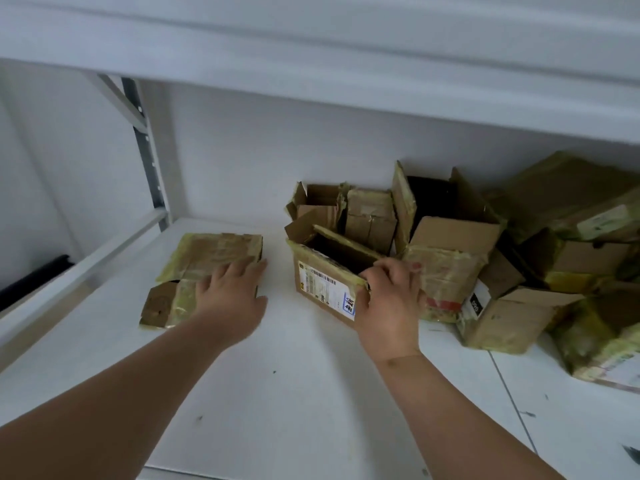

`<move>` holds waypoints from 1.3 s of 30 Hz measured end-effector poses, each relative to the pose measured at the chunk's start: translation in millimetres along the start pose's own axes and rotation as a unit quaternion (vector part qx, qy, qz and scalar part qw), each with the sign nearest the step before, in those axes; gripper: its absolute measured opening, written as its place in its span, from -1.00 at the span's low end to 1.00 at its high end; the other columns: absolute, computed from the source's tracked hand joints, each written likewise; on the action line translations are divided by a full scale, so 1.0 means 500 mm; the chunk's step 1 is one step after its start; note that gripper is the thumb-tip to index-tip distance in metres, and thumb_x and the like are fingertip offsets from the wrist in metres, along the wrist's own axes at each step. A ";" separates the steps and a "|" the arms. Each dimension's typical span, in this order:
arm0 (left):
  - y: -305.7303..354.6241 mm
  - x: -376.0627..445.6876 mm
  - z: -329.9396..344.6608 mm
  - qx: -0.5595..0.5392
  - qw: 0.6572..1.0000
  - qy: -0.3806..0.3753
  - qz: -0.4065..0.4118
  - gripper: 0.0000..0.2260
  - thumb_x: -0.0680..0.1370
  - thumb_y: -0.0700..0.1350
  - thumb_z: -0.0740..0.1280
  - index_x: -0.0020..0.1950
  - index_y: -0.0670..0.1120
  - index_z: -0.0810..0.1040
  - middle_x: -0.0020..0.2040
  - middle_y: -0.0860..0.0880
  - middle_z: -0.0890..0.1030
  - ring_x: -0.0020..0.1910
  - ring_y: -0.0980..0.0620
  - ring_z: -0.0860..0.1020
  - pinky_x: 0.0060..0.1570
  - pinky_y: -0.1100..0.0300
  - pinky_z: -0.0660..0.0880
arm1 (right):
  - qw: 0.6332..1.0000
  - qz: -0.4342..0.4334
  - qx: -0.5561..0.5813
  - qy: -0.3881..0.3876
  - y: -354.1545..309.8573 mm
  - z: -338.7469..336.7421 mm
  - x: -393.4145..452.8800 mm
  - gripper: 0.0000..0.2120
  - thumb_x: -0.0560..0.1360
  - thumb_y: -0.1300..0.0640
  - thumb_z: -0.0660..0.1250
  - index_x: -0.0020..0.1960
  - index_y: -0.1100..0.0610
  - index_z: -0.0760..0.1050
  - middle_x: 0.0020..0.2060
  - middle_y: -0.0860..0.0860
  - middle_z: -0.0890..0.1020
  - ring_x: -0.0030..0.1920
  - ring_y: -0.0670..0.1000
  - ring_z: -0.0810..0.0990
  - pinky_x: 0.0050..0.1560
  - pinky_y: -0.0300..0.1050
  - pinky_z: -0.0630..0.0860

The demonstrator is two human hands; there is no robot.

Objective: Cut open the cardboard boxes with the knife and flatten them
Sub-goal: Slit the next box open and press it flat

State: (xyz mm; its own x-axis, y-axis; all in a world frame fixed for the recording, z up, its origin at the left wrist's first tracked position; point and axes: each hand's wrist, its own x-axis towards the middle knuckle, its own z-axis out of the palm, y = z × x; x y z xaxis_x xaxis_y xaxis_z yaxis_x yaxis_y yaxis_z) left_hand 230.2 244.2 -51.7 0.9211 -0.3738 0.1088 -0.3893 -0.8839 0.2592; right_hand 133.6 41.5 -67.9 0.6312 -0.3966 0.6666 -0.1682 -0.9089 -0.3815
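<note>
On a white shelf (311, 393), the left hand (230, 294) lies flat on a flattened box (207, 261) while the right hand (389, 301) grips an open box's (325, 289) rim; best drawn toward the front edge before cutting.

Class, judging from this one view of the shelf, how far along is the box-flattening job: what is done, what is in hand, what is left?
Done: one flattened box lies on the shelf, with the left hand resting on it. In hand: the right hand grips the rim of an open labelled box. Left: a pile of boxes to the right, not yet flattened. No knife shows.
</note>
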 end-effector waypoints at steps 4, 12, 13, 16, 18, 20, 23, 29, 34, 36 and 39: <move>0.035 0.001 -0.003 -0.185 0.982 0.012 0.020 -0.30 0.57 0.03 0.29 0.60 0.12 -0.04 0.58 0.04 0.11 0.53 -0.08 0.17 0.46 -0.15 0.20 | 0.996 -0.022 0.079 -0.031 0.019 -0.026 -0.011 -0.86 0.43 0.31 0.40 -0.02 0.17 0.58 0.21 0.07 0.53 0.08 0.19 0.55 0.11 0.15 0.41; 0.135 -0.103 -0.008 -0.352 0.930 0.091 0.048 -0.26 0.46 -0.03 0.49 0.46 0.33 0.13 0.32 0.18 0.47 0.10 0.06 0.56 0.13 0.01 0.54 | 0.983 -0.057 0.160 -0.072 0.093 -0.135 -0.039 -0.93 0.52 0.21 0.31 -0.03 0.10 0.54 0.29 -0.08 0.48 0.24 -0.13 0.43 0.19 0.02 0.32; 0.150 -0.117 -0.006 -0.329 0.938 0.093 0.058 -0.33 0.46 -0.02 0.49 0.43 0.32 0.22 0.28 0.17 0.48 0.08 0.11 0.55 0.12 0.04 0.54 | 0.982 -0.056 0.165 -0.078 0.108 -0.151 -0.046 -0.93 0.52 0.20 0.31 -0.02 0.09 0.55 0.28 -0.11 0.47 0.23 -0.17 0.40 0.22 0.00 0.30; 0.195 -0.158 0.003 -0.286 0.949 0.094 0.091 -0.52 0.44 0.16 0.44 0.33 0.21 0.43 0.26 0.15 0.45 0.13 0.19 0.48 0.17 0.11 0.51 | 0.977 -0.041 0.189 -0.087 0.156 -0.197 -0.068 -0.90 0.52 0.14 0.29 -0.01 0.09 0.56 0.21 -0.23 0.39 0.17 -0.23 0.37 0.26 -0.01 0.34; 0.242 -0.188 0.005 -0.279 0.950 0.095 0.103 -0.56 0.43 0.35 0.28 0.20 0.15 0.54 0.24 0.14 0.45 0.12 0.25 0.47 0.14 0.22 0.47 | 0.975 -0.025 0.199 -0.090 0.198 -0.235 -0.082 -0.86 0.51 0.09 0.27 0.00 0.08 0.56 0.19 -0.25 0.38 0.15 -0.16 0.42 0.24 0.10 0.45; 0.292 -0.211 0.007 -0.287 0.948 0.098 0.091 -0.52 0.48 0.39 0.13 0.05 0.10 0.64 0.19 0.10 0.47 0.10 0.28 0.47 0.08 0.31 0.39 | 0.975 -0.013 0.208 -0.079 0.235 -0.276 -0.092 -0.78 0.49 -0.01 0.21 0.00 0.07 0.56 0.18 -0.26 0.39 0.14 -0.09 0.48 0.08 0.17 0.54; 0.362 -0.232 0.007 -0.287 0.953 0.081 0.051 -0.75 0.61 0.12 0.22 0.02 0.08 0.67 0.10 0.14 0.48 0.06 0.17 0.50 -0.01 0.34 0.34 | 0.971 -0.011 0.232 -0.051 0.286 -0.331 -0.109 -0.79 0.45 -0.01 0.21 -0.05 0.06 0.55 0.14 -0.27 0.39 0.12 -0.07 0.49 -0.08 0.20 0.58; 0.465 -0.265 0.004 -0.226 0.972 -0.055 0.040 -0.67 0.61 -0.12 0.18 0.27 0.19 0.55 0.08 0.11 0.33 -0.04 0.18 0.42 -0.19 0.44 0.29 | 0.971 0.002 0.228 -0.067 0.363 -0.403 -0.147 -0.75 0.38 -0.02 0.23 -0.13 0.09 0.59 0.06 -0.24 0.41 0.13 0.09 0.49 -0.10 0.23 0.58; 0.504 -0.285 -0.006 -0.176 0.979 -0.058 0.080 -0.75 0.56 -0.19 0.23 0.09 0.17 0.47 0.17 0.03 0.26 -0.04 0.09 0.46 0.00 0.18 0.48 | 0.972 0.029 0.210 -0.103 0.383 -0.435 -0.174 -0.68 0.35 -0.10 0.22 -0.07 0.06 0.60 0.05 -0.27 0.35 0.15 0.00 0.45 0.07 0.11 0.55; 0.505 -0.284 -0.009 -0.144 0.984 -0.066 0.084 -0.80 0.57 -0.17 0.23 0.02 0.14 0.51 0.20 0.05 0.23 0.00 0.03 0.47 0.10 0.14 0.47 | 0.971 0.035 0.201 -0.124 0.386 -0.437 -0.176 -0.73 0.39 -0.03 0.30 -0.02 0.09 0.61 0.08 -0.22 0.35 0.10 -0.10 0.44 0.06 0.03 0.56; 0.495 -0.271 -0.016 -0.101 0.984 -0.130 0.068 -0.63 0.61 -0.07 0.18 0.40 0.21 0.40 0.26 0.06 0.16 0.14 0.03 0.39 0.19 0.23 0.35 | 0.971 0.036 0.186 -0.146 0.380 -0.435 -0.177 -0.80 0.44 0.08 0.41 0.05 0.09 0.61 0.13 -0.21 0.35 0.10 -0.16 0.44 0.01 -0.05 0.58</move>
State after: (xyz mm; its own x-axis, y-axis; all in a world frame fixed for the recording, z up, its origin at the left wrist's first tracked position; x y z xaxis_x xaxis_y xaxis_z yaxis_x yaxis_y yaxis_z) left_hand 9.2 78.3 5.3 0.8189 -0.5675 -0.0857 -0.4772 -0.7563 0.4475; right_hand -118.8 -124.4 -60.0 0.8252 -0.3540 0.4402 0.0311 -0.7496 -0.6611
